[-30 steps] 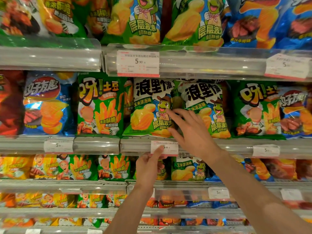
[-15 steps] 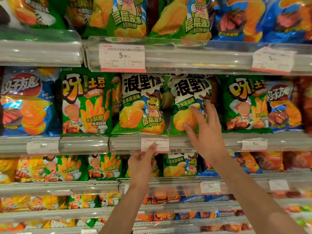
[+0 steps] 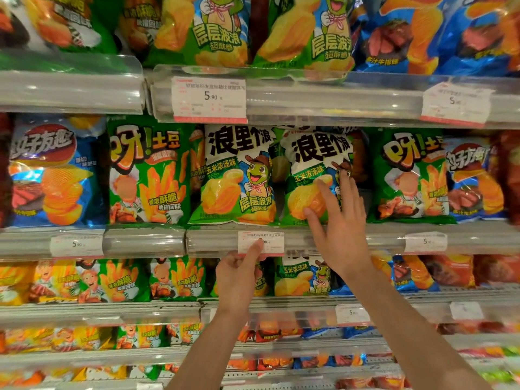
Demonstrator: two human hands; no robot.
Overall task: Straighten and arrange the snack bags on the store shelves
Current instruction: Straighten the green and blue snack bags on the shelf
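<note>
The right hand [image 3: 337, 220] has shifted from the left frog bag [image 3: 236, 175] to its neighbour [image 3: 312, 175], fingers spread flat, grasping nothing. The left hand [image 3: 239, 274] still pinches the price tag [image 3: 260, 242]. One bag looks settled.

Top-row bags [image 3: 219, 29]: tops cut off by the upper edge.
Frog bag [image 3: 315, 175]: mascot and lower front hidden behind the right hand [image 3: 337, 220].
Middle price tag [image 3: 261, 242]: print partly covered, too small to read.
Bottom shelves [image 3: 84, 372]: blurred.

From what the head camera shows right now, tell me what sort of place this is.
Most likely the snack aisle of a supermarket or convenience store. Tiered shelves with clear plastic rails carry printed price tags, and rows of the same chip bags stand facing out, one under the right hand.
</note>
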